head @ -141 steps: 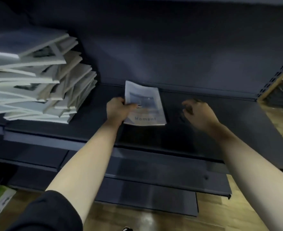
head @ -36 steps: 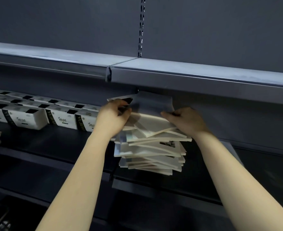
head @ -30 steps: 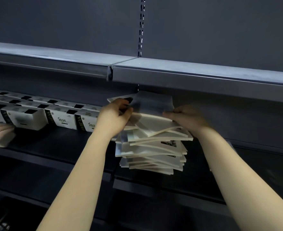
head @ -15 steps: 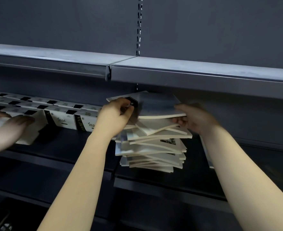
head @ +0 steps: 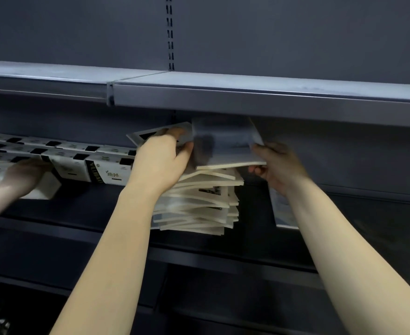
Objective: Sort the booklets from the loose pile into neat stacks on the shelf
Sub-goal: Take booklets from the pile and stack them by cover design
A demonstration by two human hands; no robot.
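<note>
The booklet pile [head: 199,201] sits on the shelf [head: 90,210], boxes [head: 113,174] to its left, one booklet [head: 280,209] to its right.

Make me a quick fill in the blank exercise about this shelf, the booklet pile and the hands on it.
1. The right hand grips the ___ booklet of the pile.
2. The left hand grips the pile on its ___ side.
3. A lone booklet lies on the shelf to the ___ of the pile.
4. Another person's hand touches a white ___ at the far left.

Missing words: top; left; right; box.
</note>
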